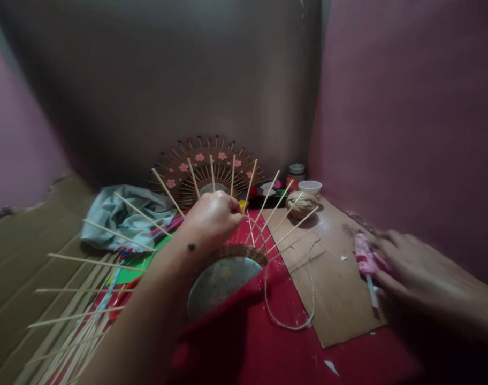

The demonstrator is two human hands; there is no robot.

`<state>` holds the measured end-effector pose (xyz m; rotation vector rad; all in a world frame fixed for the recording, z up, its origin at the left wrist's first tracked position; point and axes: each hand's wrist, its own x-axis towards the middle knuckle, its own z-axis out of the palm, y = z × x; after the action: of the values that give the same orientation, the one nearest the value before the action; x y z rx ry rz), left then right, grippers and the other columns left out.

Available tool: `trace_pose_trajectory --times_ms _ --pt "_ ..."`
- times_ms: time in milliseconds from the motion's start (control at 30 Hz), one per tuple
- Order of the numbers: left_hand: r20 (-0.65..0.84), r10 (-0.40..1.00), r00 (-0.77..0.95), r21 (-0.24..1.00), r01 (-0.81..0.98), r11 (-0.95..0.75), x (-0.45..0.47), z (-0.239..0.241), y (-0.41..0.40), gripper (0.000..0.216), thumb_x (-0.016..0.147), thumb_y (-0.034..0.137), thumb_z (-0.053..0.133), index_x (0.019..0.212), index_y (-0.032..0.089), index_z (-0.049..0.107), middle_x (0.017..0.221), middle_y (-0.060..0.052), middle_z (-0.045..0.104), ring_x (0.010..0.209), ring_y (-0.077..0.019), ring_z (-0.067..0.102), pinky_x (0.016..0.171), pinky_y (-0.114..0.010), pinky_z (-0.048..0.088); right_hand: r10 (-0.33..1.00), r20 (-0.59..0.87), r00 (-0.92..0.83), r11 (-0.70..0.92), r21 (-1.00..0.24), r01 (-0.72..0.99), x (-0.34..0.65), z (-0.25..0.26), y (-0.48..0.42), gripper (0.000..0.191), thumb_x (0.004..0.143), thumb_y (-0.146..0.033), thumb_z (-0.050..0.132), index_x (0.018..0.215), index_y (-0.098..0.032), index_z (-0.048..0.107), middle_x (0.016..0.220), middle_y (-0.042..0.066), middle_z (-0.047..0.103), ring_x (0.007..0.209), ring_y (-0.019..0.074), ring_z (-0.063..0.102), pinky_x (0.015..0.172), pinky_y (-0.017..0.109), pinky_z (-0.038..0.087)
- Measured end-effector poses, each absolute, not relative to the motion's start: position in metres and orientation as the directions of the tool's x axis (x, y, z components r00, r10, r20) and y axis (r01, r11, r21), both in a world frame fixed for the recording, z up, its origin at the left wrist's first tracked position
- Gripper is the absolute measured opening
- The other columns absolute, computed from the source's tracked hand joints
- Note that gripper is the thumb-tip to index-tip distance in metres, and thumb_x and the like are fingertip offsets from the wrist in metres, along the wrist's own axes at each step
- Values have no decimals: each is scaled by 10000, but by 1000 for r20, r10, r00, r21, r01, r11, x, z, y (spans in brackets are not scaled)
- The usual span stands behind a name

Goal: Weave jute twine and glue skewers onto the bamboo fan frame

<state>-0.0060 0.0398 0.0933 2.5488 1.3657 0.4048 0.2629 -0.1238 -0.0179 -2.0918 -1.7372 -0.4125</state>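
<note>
In the middle, my left hand (218,214) is closed, knuckles up, among the upright sticks of a round woven piece. A thin twine (267,299) leaves its fingertips and curves down into a loose loop on the right; the pinch itself is partly hidden. The woven rim (244,250) rings a pale patterned base (223,280), and thin wooden sticks (271,195) fan outward from it. On the right, my right hand (412,262) is closed around the handle of a pink glue gun (363,254), whose white glue stick points toward me.
Behind stands a decorated stick fan (199,155) with pink flowers. A twine ball (302,205), a white bowl (310,187) and a jar (296,170) sit at the back right. Cardboard (340,305) lies on the red surface. Pale cloth (123,214) and loose sticks (73,355) are left.
</note>
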Motion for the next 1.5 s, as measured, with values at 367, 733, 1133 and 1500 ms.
trace_pose_trajectory --times_ms 367,733,1133,1500 --pt "190 815 548 230 782 -579 -6 94 36 214 672 211 495 677 174 705 478 -20 547 478 -130 473 504 -258 317 939 306 158 84 -648 757 126 9 -34 155 766 -209 511 712 -177 652 683 48 657 620 142 569 570 255 388" --pt "162 821 547 242 785 -571 -7 93 39 225 685 229 498 716 170 713 462 -17 539 465 -123 456 495 -254 316 890 385 245 176 -785 594 130 5 -47 83 715 -154 480 638 -181 496 593 -13 548 543 103 480 527 248 362" --pt "156 812 563 297 757 -582 -8 93 39 207 676 244 507 659 165 698 431 0 506 460 -115 449 504 -257 330 928 305 216 189 -881 433 156 34 -47 57 685 -144 548 646 -172 580 534 -41 514 476 78 436 474 225 352" --pt "138 812 567 295 759 -580 -8 92 38 215 692 239 488 640 163 682 446 -3 513 454 -106 440 491 -251 316 834 521 180 178 -564 807 190 51 -23 135 756 -211 550 692 -160 658 621 24 613 569 130 534 548 268 390"
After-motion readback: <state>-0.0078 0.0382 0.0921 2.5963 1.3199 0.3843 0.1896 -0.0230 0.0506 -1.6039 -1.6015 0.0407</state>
